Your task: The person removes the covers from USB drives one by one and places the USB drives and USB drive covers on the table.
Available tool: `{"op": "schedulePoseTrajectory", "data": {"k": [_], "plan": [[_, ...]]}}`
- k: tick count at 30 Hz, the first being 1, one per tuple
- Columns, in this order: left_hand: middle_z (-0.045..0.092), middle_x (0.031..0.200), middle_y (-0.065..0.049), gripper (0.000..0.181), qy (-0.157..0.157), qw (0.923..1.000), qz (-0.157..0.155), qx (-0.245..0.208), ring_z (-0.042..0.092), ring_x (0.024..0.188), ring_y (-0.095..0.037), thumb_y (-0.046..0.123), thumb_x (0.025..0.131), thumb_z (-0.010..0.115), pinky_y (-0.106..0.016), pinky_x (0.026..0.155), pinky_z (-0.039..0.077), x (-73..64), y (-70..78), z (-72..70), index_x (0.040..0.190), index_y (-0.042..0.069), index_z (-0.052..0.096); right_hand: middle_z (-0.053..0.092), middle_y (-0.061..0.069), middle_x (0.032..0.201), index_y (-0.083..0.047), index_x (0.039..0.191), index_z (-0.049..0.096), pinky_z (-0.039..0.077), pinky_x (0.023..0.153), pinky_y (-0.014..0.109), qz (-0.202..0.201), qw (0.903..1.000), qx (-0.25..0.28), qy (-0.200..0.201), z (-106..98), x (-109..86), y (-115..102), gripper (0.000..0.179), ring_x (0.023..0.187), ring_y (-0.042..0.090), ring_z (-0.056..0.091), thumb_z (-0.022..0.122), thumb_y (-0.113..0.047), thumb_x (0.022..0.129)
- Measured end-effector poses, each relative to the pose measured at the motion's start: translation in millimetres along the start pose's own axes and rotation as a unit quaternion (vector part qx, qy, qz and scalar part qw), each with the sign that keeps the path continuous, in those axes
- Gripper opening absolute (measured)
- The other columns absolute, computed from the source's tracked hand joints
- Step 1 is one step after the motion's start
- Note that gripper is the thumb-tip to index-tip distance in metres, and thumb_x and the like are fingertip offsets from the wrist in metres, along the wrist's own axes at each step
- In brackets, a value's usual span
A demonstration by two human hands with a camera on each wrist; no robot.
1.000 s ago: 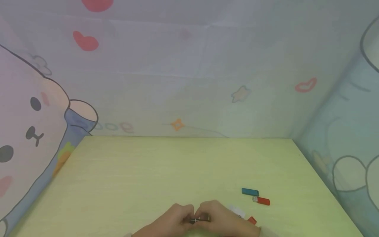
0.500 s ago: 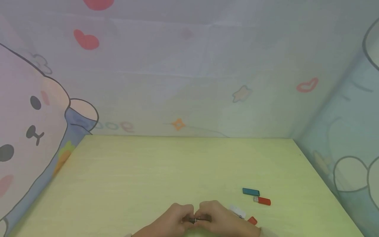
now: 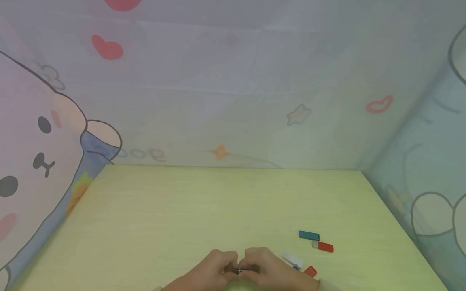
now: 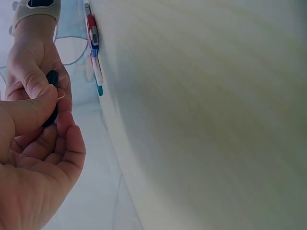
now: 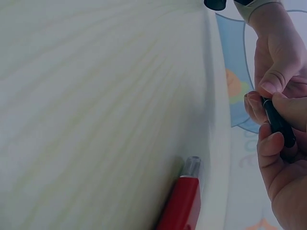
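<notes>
In the head view my two hands meet low at the front of the table, fingertips close together. Between them is a slim dark USB stick (image 3: pixel 239 270) with a pale band near its middle. My left hand (image 3: pixel 215 270) pinches one end with thumb and fingers. The other end is held by my right hand (image 3: pixel 268 268), whose fingers curl around it. From the right wrist view the dark stick's rounded end (image 5: pixel 283 132) shows between thumb and fingers. Fingers hide much of it in the left wrist view, where a dark strip shows.
To the right lie a teal-blue stick (image 3: pixel 309 235) and a red USB stick (image 3: pixel 325 247) with its plug bare. Beside my right wrist are a white stick (image 3: pixel 292 259) and a red piece (image 3: pixel 310 271). A dark round-ended thing (image 5: pixel 215 4) stands at the right wrist view's top edge.
My hands stay together, the right one shifting only slightly. The gap of table seen between its fingers has closed, and more of the white stick shows. The head view has drifted slightly.
</notes>
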State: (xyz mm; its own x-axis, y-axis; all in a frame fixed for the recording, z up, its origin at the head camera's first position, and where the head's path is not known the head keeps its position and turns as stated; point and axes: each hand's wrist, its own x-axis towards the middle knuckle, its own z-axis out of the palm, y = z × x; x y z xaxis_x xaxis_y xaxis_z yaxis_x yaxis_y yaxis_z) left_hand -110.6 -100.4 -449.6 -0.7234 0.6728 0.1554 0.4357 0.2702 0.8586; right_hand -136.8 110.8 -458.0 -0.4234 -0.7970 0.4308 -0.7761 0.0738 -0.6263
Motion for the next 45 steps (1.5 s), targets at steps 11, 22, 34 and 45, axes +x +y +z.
{"op": "schedulePoseTrajectory", "data": {"k": [11,22,34,45], "plan": [[0.072,0.079,-0.007,0.015,-0.014,0.9998,-0.001,-0.014,0.035,0.052,0.008,-0.003,0.087,0.062,-0.009,0.052,0.039,1.1,2.2,-1.7,0.077,0.004,0.054,0.050,-0.001,0.070,-0.006,0.098,0.073,0.038,0.054,0.009,-0.003,0.9999,0.002,0.010,3,-2.3,3,0.012,0.066,-0.006,0.034,0.066,-0.008,0.089],[0.073,0.089,-0.007,0.018,0.002,0.9999,-0.014,0.002,0.056,0.070,0.005,-0.012,0.082,0.060,-0.016,0.070,0.050,-0.3,2.2,-2.8,0.080,0.006,0.059,0.048,-0.003,0.069,-0.009,0.098,0.073,0.035,0.054,0.009,-0.016,0.9996,-0.018,0.016,2,-3.6,6,0.012,0.065,-0.004,0.034,0.065,-0.006,0.090],[0.074,0.093,-0.005,0.017,0.005,0.9990,-0.043,0.015,0.065,0.085,-0.003,-0.009,0.085,0.063,-0.015,0.074,0.050,2.4,5.5,-9.6,0.080,0.008,0.059,0.058,-0.004,0.070,-0.009,0.097,0.075,0.039,0.054,0.008,0.011,0.9990,-0.037,0.025,-3,2.1,4,0.013,0.062,-0.004,0.038,0.069,-0.015,0.087],[0.073,0.095,-0.004,0.015,0.023,0.9974,-0.037,0.059,0.067,0.088,-0.007,0.003,0.085,0.069,-0.017,0.075,0.050,6.3,8.3,-25.1,0.079,0.010,0.056,0.064,-0.005,0.074,-0.009,0.094,0.075,0.044,0.057,0.011,0.035,0.9979,-0.054,0.009,-15,19.7,9,0.014,0.067,-0.009,0.041,0.072,-0.018,0.084]]}}
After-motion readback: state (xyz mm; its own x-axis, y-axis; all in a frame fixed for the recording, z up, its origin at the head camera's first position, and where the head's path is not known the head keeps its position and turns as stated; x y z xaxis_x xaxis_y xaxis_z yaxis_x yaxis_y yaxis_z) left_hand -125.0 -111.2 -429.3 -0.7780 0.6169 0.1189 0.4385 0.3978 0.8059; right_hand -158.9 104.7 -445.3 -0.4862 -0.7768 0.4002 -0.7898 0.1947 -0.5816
